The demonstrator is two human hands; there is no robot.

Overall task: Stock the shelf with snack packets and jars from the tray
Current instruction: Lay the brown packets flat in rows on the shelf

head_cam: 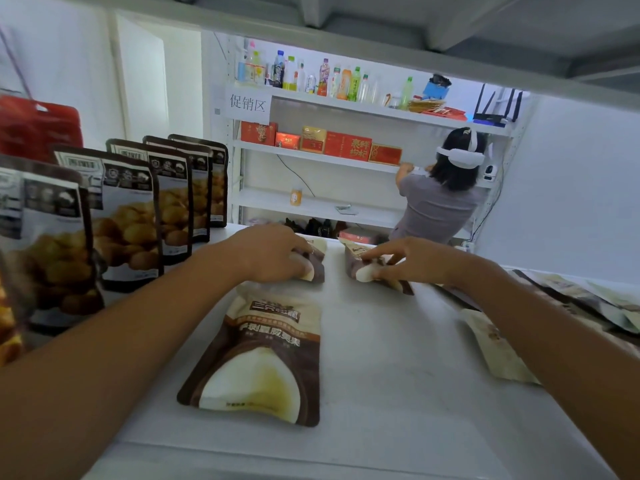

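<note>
The left packet [317,268] sits gripped under the curled left hand [273,251] and the right packet [363,271] is pinched by the right hand [412,261], both at the back of the white shelf [398,358]. Each probably wants standing on its base, face forward, squared to the upright row [138,209]. They are soft brown-and-cream pouches, like the flat packet [259,355] nearer.

Left hand [273,252], right hand [412,259] — fingers [375,253] curled
</note>
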